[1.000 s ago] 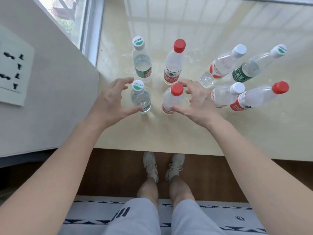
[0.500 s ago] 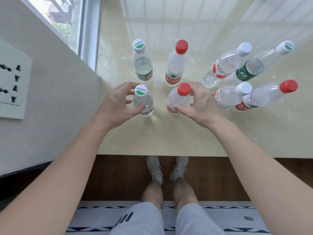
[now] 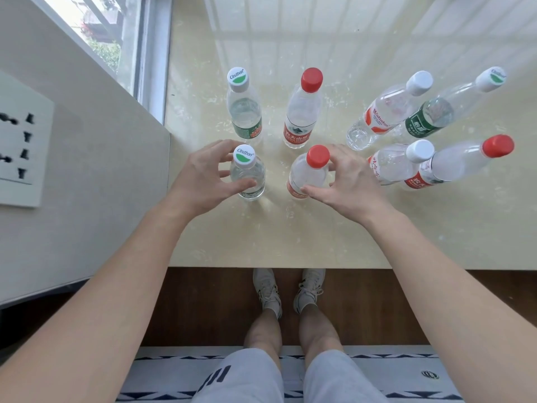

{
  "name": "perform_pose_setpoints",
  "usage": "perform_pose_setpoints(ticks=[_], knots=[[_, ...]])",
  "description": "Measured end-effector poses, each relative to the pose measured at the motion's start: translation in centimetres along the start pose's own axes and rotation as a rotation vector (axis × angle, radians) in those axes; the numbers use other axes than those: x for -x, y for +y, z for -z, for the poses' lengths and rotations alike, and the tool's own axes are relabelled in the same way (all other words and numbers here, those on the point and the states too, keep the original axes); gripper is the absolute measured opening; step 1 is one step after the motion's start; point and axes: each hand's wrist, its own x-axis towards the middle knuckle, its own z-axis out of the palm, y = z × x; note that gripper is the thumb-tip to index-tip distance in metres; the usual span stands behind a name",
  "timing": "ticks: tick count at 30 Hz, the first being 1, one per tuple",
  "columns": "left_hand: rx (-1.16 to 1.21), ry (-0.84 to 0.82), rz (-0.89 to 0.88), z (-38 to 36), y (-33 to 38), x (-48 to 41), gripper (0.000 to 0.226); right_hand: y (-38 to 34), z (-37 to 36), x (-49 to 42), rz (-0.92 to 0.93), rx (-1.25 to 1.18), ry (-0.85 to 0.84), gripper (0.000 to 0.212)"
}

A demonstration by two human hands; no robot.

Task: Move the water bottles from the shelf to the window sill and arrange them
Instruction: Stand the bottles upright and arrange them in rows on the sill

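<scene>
Several clear water bottles stand upright on the cream window sill point(image 3: 290, 242). My left hand point(image 3: 200, 178) wraps the near green-and-white-capped bottle point(image 3: 247, 173), thumb in front and fingers behind. Around the near red-capped bottle point(image 3: 309, 170) my right hand point(image 3: 345, 184) closes the same way. Behind these two stand a second green-label bottle point(image 3: 242, 109) and a second red-capped bottle point(image 3: 303, 112). To the right is a cluster: a white-capped bottle point(image 3: 386, 112), a green-label bottle point(image 3: 447, 109), another white-capped bottle point(image 3: 398, 162) and a red-capped bottle point(image 3: 462, 161).
A grey wall point(image 3: 87, 184) with a socket plate point(image 3: 20, 152) borders the sill on the left, with the window point(image 3: 110, 39) behind it. The sill's front edge point(image 3: 276, 267) runs above my feet point(image 3: 287, 289) on the wooden floor.
Both hands moved forward from open and apart to close around the two near bottles. The bottles have stayed in place.
</scene>
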Motion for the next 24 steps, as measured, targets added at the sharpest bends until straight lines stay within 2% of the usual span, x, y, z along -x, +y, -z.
perform_pose_setpoints(ticks=[6,24], knots=[[-0.004,0.018,-0.011,-0.25,0.0,0.18,0.053,-0.23,0.18,0.38,-0.003,0.043,-0.024,0.058],[-0.037,0.034,-0.035,-0.75,-0.05,0.23,0.058,-0.56,-0.1,0.22,-0.034,-0.032,0.02,0.06]])
